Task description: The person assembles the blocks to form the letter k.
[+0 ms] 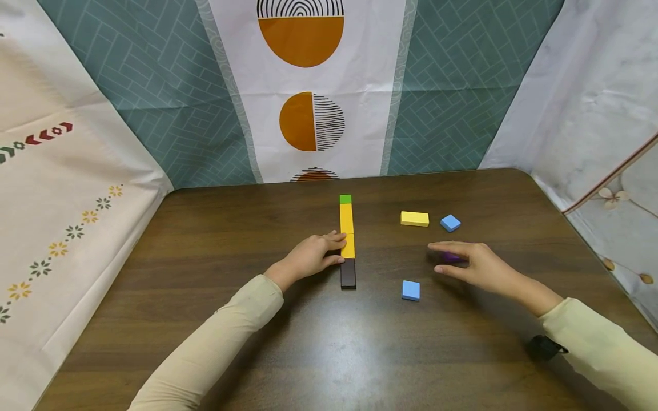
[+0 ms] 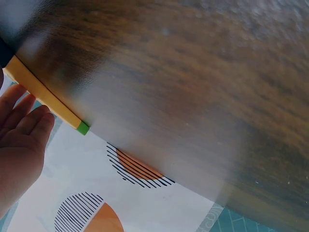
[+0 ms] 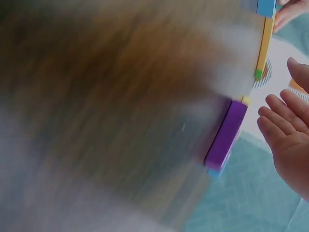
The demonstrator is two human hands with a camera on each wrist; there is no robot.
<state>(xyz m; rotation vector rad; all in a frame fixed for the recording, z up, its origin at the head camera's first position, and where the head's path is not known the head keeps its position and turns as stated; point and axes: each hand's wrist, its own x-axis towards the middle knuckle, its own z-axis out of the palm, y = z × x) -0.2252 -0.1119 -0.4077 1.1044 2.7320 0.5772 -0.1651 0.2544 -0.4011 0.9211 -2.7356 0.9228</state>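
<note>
A straight row of blocks lies on the table: a small green block [image 1: 345,199] at the far end, two orange-yellow blocks [image 1: 346,218] end to end, and a black block [image 1: 348,275] nearest me. My left hand [image 1: 307,257] rests against the row's left side, fingertips on the nearer orange-yellow block and thumb by its joint with the black one. My right hand [image 1: 485,268], thumb and fingers apart, is beside a purple block [image 3: 226,133] that it partly covers in the head view. Nothing is held in the right hand; in its wrist view the fingers stand apart from the purple block.
Beyond the right hand lie a pale yellow block [image 1: 414,219] and a blue block [image 1: 450,223]. Another blue block [image 1: 410,290] sits between the hands, nearer me. Patterned cloth [image 1: 200,114] hangs along the back edge of the brown table [image 1: 216,228], with light cloths on both sides.
</note>
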